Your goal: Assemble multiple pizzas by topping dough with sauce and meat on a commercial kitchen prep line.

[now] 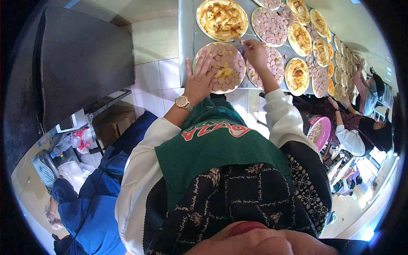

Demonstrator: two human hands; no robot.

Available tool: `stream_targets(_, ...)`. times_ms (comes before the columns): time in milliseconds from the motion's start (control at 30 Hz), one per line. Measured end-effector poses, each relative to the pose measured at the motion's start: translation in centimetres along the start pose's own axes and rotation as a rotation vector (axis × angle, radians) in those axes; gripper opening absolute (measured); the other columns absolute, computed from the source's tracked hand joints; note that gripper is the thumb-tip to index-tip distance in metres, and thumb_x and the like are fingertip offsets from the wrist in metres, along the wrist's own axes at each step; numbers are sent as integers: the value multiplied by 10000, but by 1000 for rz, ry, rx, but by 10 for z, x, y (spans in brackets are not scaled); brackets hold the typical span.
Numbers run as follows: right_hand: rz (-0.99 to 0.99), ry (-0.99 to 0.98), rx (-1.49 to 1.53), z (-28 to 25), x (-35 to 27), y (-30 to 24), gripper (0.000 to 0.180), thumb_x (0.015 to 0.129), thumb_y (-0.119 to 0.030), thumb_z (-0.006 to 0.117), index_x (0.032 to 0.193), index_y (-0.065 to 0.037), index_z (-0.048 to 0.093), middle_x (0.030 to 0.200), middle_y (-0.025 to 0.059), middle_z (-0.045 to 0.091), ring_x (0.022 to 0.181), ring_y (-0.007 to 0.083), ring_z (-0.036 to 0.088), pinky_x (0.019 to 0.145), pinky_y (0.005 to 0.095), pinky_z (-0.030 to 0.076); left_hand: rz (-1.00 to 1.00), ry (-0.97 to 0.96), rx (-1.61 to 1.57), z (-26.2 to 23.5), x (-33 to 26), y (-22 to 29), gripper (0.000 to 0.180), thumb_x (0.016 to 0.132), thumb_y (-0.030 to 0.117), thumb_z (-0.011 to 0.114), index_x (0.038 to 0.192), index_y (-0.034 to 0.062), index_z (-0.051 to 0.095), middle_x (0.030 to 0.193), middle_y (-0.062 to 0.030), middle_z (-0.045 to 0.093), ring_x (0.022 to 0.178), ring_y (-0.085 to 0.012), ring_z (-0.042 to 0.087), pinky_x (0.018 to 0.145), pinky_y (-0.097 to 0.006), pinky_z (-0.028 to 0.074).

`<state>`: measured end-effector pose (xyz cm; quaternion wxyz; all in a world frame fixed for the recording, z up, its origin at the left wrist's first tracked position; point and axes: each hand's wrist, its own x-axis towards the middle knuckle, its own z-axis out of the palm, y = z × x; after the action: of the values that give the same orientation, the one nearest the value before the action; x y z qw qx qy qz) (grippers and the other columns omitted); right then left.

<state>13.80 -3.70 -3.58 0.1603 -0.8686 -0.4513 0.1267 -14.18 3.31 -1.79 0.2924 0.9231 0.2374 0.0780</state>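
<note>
My left hand (199, 80) lies with fingers spread on the left edge of a round pizza (224, 73). Pink sausage slices cover most of that pizza, and a yellowish patch of sauce shows at its middle. To its upper right, my right hand (256, 55) is closed in a pinch over the metal table (189, 32), close to a few loose sausage slices. What the fingertips hold, if anything, is too small to make out. Partly under my right forearm sits another sausage-topped pizza (275, 66). Beyond my left hand's pizza is one with only sauce (222, 19).
Rows of pizzas (298, 38) run along the table to the right. Co-workers (361, 123) stand along its near side, beside a pink basin (321, 131). A large dark panel (87, 59) stands at left. A person in blue (93, 204) is close on my left.
</note>
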Motion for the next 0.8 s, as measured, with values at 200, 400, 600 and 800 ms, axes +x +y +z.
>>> stream_targets(200, 8, 114, -161, -21, 34, 41, 170, 886, -164, 586, 953, -161, 743, 956, 95, 698, 910, 323, 674, 779, 445, 541, -23, 55, -69, -8, -7, -4, 388, 866, 292, 678, 1232, 171, 639, 1544, -101, 360, 1444, -307, 292, 1142, -695, 37)
stream_targets(400, 429, -12, -302, -56, 43, 67, 234, 850, -351, 642, 972, -180, 745, 976, 105, 729, 939, 312, 692, 796, 444, 545, -150, 129, 3, -17, -30, -20, 362, 865, 292, 672, 1211, 187, 657, 1548, -95, 366, 1422, -329, 314, 1142, -695, 47)
stream_targets(600, 185, -112, -614, -35, 47, 49, 213, 835, -289, 616, 969, -137, 683, 1002, 101, 726, 1076, 323, 640, 835, 464, 532, -162, 110, -3, -20, -39, -27, 351, 886, 298, 663, 1214, 175, 658, 1552, -102, 358, 1425, -331, 303, 1135, -695, 26)
stream_targets(800, 160, -138, -710, -20, 53, 41, 191, 856, -212, 570, 967, -122, 696, 991, 129, 728, 1040, 330, 660, 839, 465, 530, -209, 97, 21, -21, -46, -27, 356, 900, 321, 654, 1231, 192, 649, 1552, -98, 358, 1429, -325, 299, 1141, -685, 10)
